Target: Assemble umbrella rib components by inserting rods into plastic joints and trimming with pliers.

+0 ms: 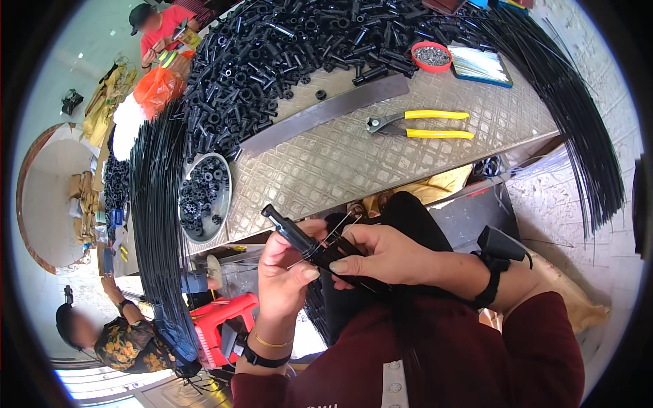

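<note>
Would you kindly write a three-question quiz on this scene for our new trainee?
1. What colour are the handles of the pliers on the table?
2. True or false: both hands lie flat on the table.
3. Which lies between the pliers and the heap of black parts: A, oval tray; B, flat grey strip; C, red stool?

Key: 1. Yellow. 2. False; the left hand and right hand hold a black assembly. 3. B.

White letters [321,406] on person's dark red shirt [449,353], down at bottom edge of view. Only tops show, so word too cut off to read. Nothing else readable.
</note>
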The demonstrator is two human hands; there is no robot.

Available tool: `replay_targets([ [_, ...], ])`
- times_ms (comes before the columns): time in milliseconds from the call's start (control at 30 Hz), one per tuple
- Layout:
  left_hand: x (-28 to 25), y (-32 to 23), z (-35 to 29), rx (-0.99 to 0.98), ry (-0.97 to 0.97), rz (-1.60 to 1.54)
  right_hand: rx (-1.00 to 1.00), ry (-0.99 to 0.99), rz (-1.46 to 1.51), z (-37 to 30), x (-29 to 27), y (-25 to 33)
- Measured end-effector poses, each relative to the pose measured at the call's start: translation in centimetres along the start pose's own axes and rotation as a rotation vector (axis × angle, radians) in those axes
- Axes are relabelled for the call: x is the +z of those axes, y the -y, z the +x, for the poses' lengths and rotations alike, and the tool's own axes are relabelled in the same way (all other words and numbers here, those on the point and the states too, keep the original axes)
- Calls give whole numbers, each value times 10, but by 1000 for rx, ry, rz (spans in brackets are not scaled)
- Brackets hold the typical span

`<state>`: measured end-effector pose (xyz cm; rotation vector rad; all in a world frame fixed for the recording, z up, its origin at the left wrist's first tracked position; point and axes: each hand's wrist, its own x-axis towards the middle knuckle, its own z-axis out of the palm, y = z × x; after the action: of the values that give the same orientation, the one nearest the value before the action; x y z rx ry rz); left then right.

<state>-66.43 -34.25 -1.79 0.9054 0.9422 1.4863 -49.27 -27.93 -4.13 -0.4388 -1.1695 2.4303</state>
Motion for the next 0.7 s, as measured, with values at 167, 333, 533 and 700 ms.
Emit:
replay_targets([
  [167,-2,-4,-3,-6,-30,64,-20,-6,-40,-3,1,0],
  [333,5,2,-1,-8,8,3,28,-21,57,-5,-1,0],
  [533,3,22,12,81,117,-52,70,14,124,-9,-8,-2],
  [700,-5,29,24,65,241,-57,35,70,175,-7,-5,9],
])
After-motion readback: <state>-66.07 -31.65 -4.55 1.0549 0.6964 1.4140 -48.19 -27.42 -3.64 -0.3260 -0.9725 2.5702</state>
